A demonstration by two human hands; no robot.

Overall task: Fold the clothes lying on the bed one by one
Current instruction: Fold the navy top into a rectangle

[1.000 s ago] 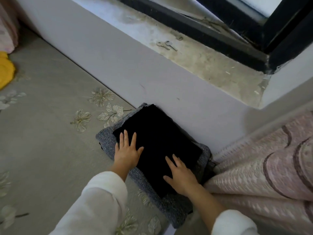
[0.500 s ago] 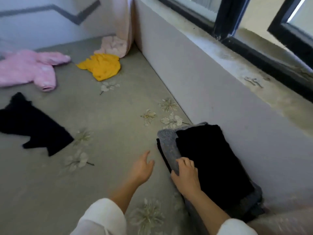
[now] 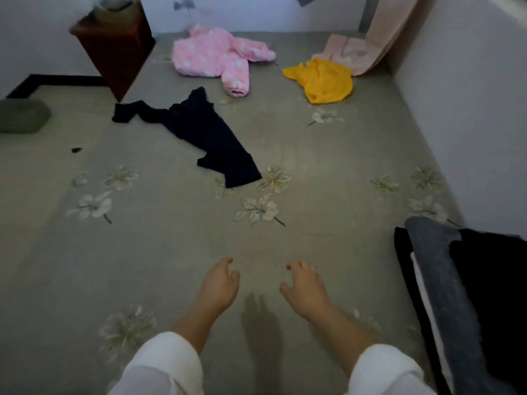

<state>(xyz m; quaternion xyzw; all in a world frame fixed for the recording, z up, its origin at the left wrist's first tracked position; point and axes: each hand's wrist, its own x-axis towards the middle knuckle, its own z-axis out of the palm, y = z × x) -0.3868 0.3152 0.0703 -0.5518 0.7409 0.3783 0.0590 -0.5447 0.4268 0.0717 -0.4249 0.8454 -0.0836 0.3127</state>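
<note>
My left hand [image 3: 218, 286] and my right hand [image 3: 305, 289] hover side by side above the grey flowered bed sheet [image 3: 171, 252], fingers loosely curled, holding nothing. A stack of folded clothes [image 3: 456, 295], grey with a black piece on top, lies at the right edge by the wall. Farther up the bed lie an unfolded black garment [image 3: 199, 129], a pink fleece jacket [image 3: 216, 55] and a crumpled yellow garment [image 3: 322, 79]. A pale pink cloth [image 3: 348, 51] sits in the far corner.
A white wall [image 3: 470, 95] runs along the bed's right side. A dark red wooden stand [image 3: 114, 49] is at the far left. A grey-green pillow [image 3: 22, 115] lies at the left edge.
Both hands have left the folded stack and moved left over the bare sheet. My view has swung left, so the unfolded clothes are in sight.
</note>
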